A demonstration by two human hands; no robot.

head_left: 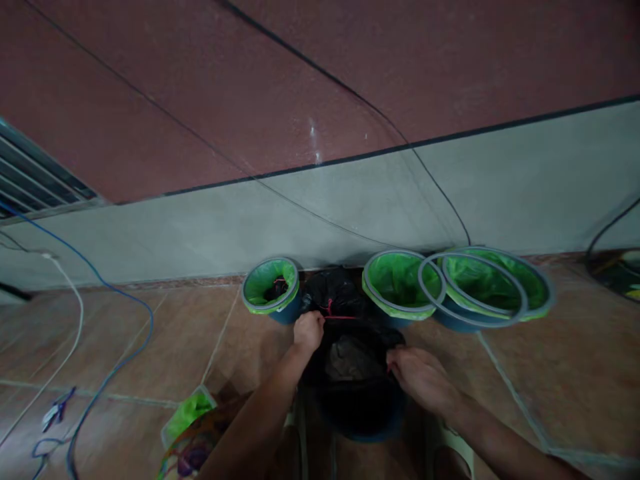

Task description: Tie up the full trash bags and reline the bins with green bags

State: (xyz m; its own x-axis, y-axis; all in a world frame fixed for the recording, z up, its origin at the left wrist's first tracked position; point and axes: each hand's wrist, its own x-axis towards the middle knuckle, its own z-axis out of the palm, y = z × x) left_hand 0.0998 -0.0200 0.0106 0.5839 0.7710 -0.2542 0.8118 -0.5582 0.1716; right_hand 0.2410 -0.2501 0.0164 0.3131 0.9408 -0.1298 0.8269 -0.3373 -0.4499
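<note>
A black garbage bag (320, 360) hangs in a dark blue bin (360, 427) directly in front of me, with a crumpled greyish-brown item (353, 359) inside. My left hand (309, 331) is closed at the bag's far left rim, pinching its red drawstring (343, 317), which stretches toward the right. At the right rim my right hand (417, 377) is closed on the bag's edge, a bit of red showing at the fingertips. Just behind the bin stands another black bag (333, 287), tied with a red string.
Along the wall stand several blue bins with green liners: a left bin (285, 308), a middle bin (400, 313) and a right bin (537, 293). A loose grey ring (523, 310) rests across the right ones. A blue cable (150, 327), keys (55, 413) and a green-filled container (187, 417) lie leftward.
</note>
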